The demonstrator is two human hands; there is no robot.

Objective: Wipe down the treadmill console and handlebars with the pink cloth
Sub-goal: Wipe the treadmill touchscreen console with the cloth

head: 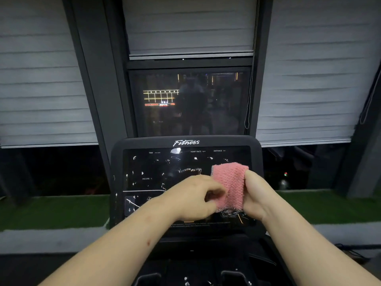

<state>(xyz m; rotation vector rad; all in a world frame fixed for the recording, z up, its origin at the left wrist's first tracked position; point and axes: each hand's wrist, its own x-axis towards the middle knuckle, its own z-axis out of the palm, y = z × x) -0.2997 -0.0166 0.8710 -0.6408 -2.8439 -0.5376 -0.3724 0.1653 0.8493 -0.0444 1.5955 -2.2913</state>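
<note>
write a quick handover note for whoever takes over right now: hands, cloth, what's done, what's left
Left hand: pinches the left edge of the pink cloth.
Right hand: grips the cloth's right edge, thumb on its front.
Cloth: held up between both hands in front of the right half of the console; whether it touches the screen cannot be told.
Done: hard to judge; white specks and streaks cover much of the screen, so the console looks unfinished.
Left: wipe the console, then the handlebars, which are not clearly in view.
</note>
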